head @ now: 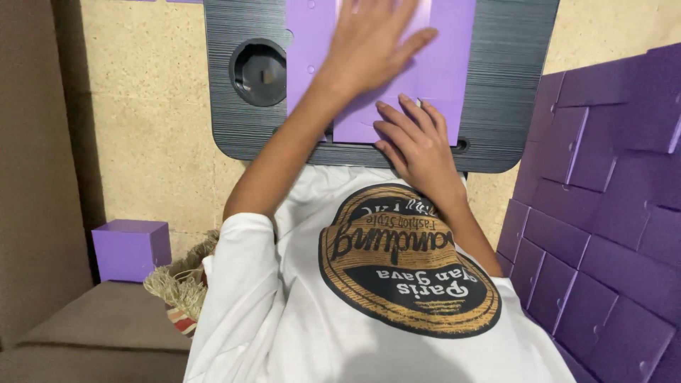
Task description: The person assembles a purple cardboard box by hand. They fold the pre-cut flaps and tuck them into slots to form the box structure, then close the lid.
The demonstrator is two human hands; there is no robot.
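both hands lay flat on purple card sheet (397,71).
my left hand (372,46) pressed it open-palmed on the dark grooved surface (496,85); my right hand (415,145) held its near edge with loose, unclenched fingertips.

Matt purple card sheet (440,64); dark tray (511,78) ridged, brushed; floor (142,128) rough speckled; shirt (298,333) white cloth

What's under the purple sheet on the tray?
The dark ribbed tray lies under the purple sheet. Both hands, left and right, press on it, covering part.
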